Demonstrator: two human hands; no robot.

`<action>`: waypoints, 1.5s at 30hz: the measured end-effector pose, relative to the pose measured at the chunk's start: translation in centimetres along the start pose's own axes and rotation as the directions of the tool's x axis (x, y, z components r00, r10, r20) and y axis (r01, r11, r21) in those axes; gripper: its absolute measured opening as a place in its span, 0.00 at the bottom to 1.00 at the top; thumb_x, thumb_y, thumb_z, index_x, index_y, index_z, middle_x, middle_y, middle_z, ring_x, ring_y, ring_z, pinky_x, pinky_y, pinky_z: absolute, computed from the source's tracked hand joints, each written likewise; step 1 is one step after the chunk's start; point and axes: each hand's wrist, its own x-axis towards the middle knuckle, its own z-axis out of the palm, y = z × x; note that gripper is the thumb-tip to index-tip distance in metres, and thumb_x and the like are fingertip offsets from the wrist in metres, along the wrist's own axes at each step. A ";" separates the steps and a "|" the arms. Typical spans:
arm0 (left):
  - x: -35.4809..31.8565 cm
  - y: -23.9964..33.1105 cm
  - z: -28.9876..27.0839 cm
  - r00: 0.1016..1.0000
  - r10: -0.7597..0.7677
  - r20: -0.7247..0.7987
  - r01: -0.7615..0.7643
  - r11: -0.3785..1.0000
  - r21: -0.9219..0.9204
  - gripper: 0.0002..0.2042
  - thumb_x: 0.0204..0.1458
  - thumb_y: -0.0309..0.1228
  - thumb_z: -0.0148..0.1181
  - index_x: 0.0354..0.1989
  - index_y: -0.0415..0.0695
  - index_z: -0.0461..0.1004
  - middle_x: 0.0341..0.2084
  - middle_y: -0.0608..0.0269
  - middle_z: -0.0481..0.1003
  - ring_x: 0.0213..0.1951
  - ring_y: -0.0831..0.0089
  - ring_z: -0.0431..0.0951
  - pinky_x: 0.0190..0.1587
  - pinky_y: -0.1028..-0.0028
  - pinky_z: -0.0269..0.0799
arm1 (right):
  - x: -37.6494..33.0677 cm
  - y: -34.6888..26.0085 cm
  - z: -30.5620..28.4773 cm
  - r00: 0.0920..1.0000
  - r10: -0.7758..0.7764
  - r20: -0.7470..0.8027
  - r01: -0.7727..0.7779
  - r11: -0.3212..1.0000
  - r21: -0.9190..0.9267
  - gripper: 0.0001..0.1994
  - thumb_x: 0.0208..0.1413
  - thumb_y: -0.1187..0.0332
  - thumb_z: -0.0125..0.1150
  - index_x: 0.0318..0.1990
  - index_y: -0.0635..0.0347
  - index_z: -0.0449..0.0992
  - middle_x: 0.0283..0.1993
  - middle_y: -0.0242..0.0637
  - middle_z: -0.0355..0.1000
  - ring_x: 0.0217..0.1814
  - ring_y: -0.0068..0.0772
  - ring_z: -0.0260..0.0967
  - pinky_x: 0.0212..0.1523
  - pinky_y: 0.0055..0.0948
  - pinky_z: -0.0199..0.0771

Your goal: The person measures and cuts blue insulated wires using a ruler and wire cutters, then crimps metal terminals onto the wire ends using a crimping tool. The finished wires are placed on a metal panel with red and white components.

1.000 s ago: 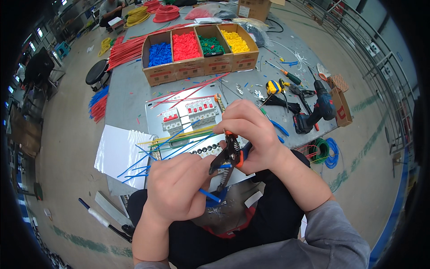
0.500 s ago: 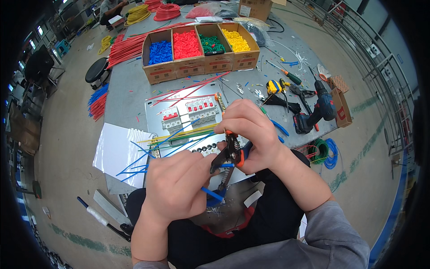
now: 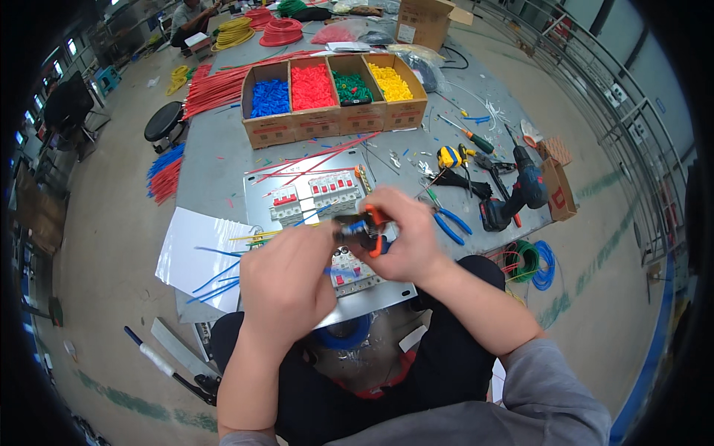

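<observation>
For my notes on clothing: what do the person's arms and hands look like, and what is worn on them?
Both hands are bare: the left hand and the right hand wear no gloves, and I see no rings or watch. The left forearm is uncovered as far as the lower edge. The right arm has a grey sleeve, pushed up above the elbow.

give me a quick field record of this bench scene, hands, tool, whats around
left hand: closed on a blue wire, its end at the tool
right hand: grips a black and orange crimping tool
under hands: metal panel with circuit breakers
far side: cardboard tray of blue, red, green, yellow pieces
right of panel: cordless drill, blue-handled pliers
left: white sheet
</observation>
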 end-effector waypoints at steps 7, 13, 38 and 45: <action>-0.1 -2.2 1.6 0.960 -0.226 0.166 0.204 0.969 0.143 0.15 0.47 0.14 0.58 0.44 0.38 0.79 0.34 0.52 0.83 0.36 0.53 0.85 0.38 0.60 0.79 | 0.1 4.6 -0.7 0.546 0.784 0.296 -0.346 -0.111 0.932 0.08 0.66 0.63 0.60 0.38 0.56 0.71 0.31 0.32 0.69 0.35 0.34 0.70 0.45 0.38 0.73; -1.1 -4.1 6.1 0.676 -0.440 0.591 0.293 0.897 0.332 0.14 0.54 0.17 0.56 0.49 0.39 0.77 0.39 0.47 0.84 0.44 0.47 0.84 0.47 0.53 0.79 | 1.3 5.4 -4.0 0.666 0.736 0.121 -0.267 0.084 0.960 0.06 0.65 0.65 0.59 0.40 0.55 0.71 0.35 0.31 0.68 0.39 0.33 0.70 0.49 0.39 0.71; -0.1 -0.4 1.8 0.986 0.053 -0.159 -0.093 0.962 -0.255 0.10 0.53 0.27 0.73 0.43 0.41 0.84 0.25 0.61 0.76 0.23 0.64 0.73 0.24 0.68 0.65 | 0.8 1.4 -2.8 0.988 -0.024 0.152 0.023 1.000 0.009 0.26 0.34 0.76 0.72 0.47 0.61 0.73 0.42 0.44 0.70 0.45 0.51 0.71 0.48 0.40 0.74; -0.5 0.2 0.9 0.971 0.049 -0.232 -0.108 0.962 -0.249 0.18 0.41 0.23 0.74 0.44 0.44 0.86 0.23 0.65 0.77 0.22 0.68 0.72 0.22 0.70 0.64 | 1.2 1.1 -3.1 0.984 -0.171 0.053 0.171 0.985 0.010 0.23 0.34 0.74 0.70 0.45 0.61 0.76 0.40 0.43 0.72 0.42 0.48 0.70 0.44 0.40 0.72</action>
